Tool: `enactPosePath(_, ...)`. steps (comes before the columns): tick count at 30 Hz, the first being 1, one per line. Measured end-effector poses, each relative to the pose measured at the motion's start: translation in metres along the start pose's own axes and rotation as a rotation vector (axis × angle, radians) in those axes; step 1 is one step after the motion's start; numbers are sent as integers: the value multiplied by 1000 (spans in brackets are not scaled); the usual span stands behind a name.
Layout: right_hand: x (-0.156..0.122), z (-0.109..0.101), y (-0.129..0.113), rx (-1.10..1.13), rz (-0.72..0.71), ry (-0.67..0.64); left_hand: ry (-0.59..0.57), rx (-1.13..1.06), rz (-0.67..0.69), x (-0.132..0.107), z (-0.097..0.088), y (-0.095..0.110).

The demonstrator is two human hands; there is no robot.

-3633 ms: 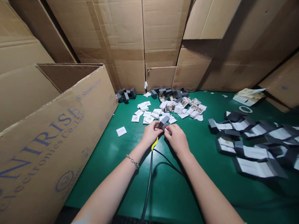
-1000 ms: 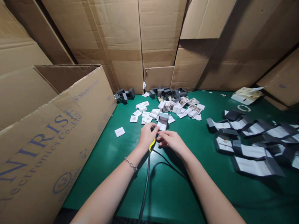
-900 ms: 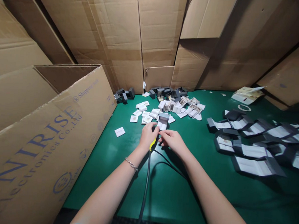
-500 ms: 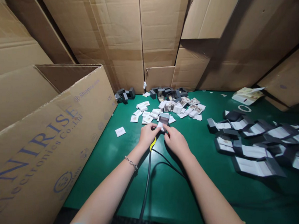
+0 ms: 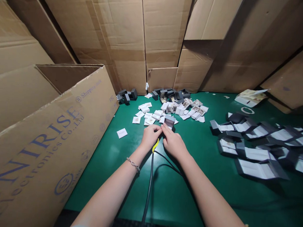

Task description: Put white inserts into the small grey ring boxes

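Note:
A small grey box (image 5: 169, 120) stands with its lid raised at the middle of the green table, just beyond my fingertips. My left hand (image 5: 151, 138) is closed in a pinch at the box's near left side. Fingers of my right hand (image 5: 173, 141) reach left and meet the left fingertips in front of the box. Whatever lies between the fingers is hidden. Behind the box lie a pile of small white packets and pads (image 5: 177, 108) and several dark small boxes (image 5: 171, 94). A yellow-banded black cable (image 5: 150, 181) runs under my wrists.
A large open carton (image 5: 71, 129) fills the left side. To the right, several open dark boxes with white linings (image 5: 259, 153) lie in rows. One white card (image 5: 122, 133) lies apart at left. Tall cardboard (image 5: 125, 34) walls the back. A white ring (image 5: 247, 110) lies at far right.
My right hand has moved left, from the box's right side to meet my left fingertips. The box now sits slightly farther right, its inside more covered by my fingers.

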State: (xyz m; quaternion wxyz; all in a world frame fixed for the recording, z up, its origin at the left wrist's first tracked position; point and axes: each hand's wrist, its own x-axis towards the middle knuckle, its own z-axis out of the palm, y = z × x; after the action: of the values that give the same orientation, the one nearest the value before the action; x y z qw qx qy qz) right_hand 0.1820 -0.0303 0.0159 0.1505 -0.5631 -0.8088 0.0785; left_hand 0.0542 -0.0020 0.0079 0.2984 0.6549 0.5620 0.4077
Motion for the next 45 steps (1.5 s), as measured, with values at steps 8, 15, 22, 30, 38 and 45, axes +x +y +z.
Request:
enactPosePath(8,1,-5,0,30,28,-54,25,46,-16,-3,3,-1)
enactPosePath(15,0,-4,0,74,28,-42,26,138,114,-7,4,0)
enactPosePath(22,-4,-15,17,142,100,110,-7,244,369,-6,1,0)
enactPosePath(30,-7,-25,11,-85,118,-119,-145,430,461,-7,3,4)
enactPosePath(38,-7,-23,-18,-339,183,-141,-109,428,447,-10,7,7)
enactPosePath(45,-4,-16,9,-62,70,24,-38,371,381,-13,8,10)
